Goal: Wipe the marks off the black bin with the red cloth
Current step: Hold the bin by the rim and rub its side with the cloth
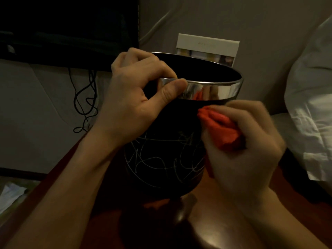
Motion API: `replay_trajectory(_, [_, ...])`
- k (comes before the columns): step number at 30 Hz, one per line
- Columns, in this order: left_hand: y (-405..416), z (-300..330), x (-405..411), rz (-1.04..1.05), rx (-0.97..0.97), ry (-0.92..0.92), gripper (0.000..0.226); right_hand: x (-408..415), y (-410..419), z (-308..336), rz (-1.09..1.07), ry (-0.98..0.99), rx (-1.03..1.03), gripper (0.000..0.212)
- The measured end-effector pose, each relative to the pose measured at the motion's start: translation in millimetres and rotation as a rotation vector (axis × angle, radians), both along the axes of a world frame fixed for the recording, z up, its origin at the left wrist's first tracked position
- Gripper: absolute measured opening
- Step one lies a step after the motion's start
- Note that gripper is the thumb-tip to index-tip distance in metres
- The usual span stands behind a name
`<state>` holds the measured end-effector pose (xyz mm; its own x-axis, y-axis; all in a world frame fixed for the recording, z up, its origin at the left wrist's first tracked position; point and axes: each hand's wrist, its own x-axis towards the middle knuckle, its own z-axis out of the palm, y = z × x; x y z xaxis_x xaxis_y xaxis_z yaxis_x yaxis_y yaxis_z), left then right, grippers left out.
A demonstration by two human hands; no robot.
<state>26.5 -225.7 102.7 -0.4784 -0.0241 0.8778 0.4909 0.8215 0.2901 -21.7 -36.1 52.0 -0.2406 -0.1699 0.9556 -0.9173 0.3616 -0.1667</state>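
A black bin (161, 119) with a shiny metal band around its rim stands on a reddish-brown wooden table (206, 230). White scribbled marks (161, 155) cover its lower front. My left hand (136, 97) grips the rim on the left, thumb on the metal band and fingers curled over the edge. My right hand (248, 141) holds a bunched red cloth (221, 128) and presses it against the bin's right side, just under the metal band and above the marks.
A white card (208, 47) stands behind the bin against the wall. A dark screen (68, 27) sits at upper left with black cables (84, 101) hanging below it. White bedding (312, 105) lies to the right. The table edge runs along the left.
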Motion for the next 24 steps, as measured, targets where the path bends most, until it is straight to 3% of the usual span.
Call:
replay_trajectory(4, [0.3,0.3,0.2,-0.007,0.003,-0.002,0.012,7.9,-10.4,-15.7,0.046,0.019,0.108,0.022])
replay_trajectory(9, [-0.3,-0.1,0.3,0.000,0.006,0.000,0.012,2.1,-2.4,-3.4,0.023,0.036,0.029,0.023])
replay_trajectory(15, [0.2,-0.7,-0.1,0.003,0.010,0.006,0.012,6.8,-9.4,-14.8,0.042,0.027,0.126,0.022])
replay_trajectory(20, [0.7,-0.2,-0.1,0.006,0.010,0.011,0.012,-3.7,6.6,6.7,-0.027,0.024,-0.010,0.018])
replay_trajectory(24, [-1.6,0.4,0.6,-0.011,0.016,0.009,0.013,4.0,-6.0,-9.7,0.033,0.019,0.094,0.021])
